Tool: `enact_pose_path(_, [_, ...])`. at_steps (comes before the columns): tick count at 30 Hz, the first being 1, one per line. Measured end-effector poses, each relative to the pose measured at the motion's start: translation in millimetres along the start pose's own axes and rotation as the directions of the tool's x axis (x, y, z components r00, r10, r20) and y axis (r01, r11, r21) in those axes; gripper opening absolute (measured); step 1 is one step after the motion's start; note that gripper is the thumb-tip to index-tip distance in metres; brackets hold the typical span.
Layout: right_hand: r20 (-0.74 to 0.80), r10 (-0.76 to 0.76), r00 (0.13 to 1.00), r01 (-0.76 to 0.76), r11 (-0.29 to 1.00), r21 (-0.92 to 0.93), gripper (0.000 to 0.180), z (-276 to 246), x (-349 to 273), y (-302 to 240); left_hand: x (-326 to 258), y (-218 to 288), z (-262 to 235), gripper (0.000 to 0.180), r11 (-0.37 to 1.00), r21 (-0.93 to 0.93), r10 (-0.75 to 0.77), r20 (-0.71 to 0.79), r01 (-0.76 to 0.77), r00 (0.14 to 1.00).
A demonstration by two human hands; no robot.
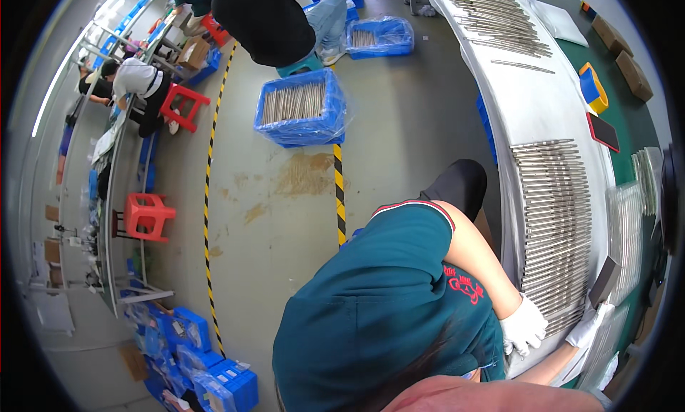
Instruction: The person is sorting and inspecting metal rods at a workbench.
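Observation:
My left hand [524, 328], in a white glove, rests at the near left corner of a long row of slender metal rods [555, 226]. Its fingers are bent and a little apart, with nothing visible in them. At the right ends of the nearest rods lies my right hand [588, 328], also gloved, its fingers stretched toward a dark block [605, 280]. Whether it touches that block is unclear. The rods lie side by side across a white table cover [549, 101].
Another batch of metal rods [492, 16] lies at the table's far end. A red-edged dark device [604, 132] and a yellow-and-blue roll [593, 88] sit on the right. Rod-filled blue crates [300, 130], a seated person [264, 26] and red stools [148, 215] occupy the floor.

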State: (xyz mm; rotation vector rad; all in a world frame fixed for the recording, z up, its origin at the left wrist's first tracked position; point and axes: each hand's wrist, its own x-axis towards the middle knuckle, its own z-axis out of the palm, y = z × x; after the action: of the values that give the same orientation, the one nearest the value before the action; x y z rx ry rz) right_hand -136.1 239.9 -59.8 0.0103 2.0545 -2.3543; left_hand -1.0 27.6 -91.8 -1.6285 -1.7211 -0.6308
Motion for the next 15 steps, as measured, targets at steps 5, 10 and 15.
enact_pose_path(5, [0.015, -0.008, 1.0, 0.007, 1.0, 0.008, 0.065, -14, 8, 9, -1, -2, 9, 0.034, 1.0, 0.01, -0.005, 0.011, 0.005, 1.0])
enact_pose_path(10, [-0.064, 0.078, 0.995, -0.076, 0.997, 0.029, 0.073, 0, -6, -3, -3, 1, 8, 0.033, 1.0, -0.002, -0.005, 0.055, 0.006, 0.998])
enact_pose_path(15, [-0.104, 0.047, 0.993, -0.044, 0.998, 0.037, 0.07, 12, -22, -6, -11, 11, -13, 0.038, 0.993, 0.05, -0.107, -0.049, 0.109, 0.993])
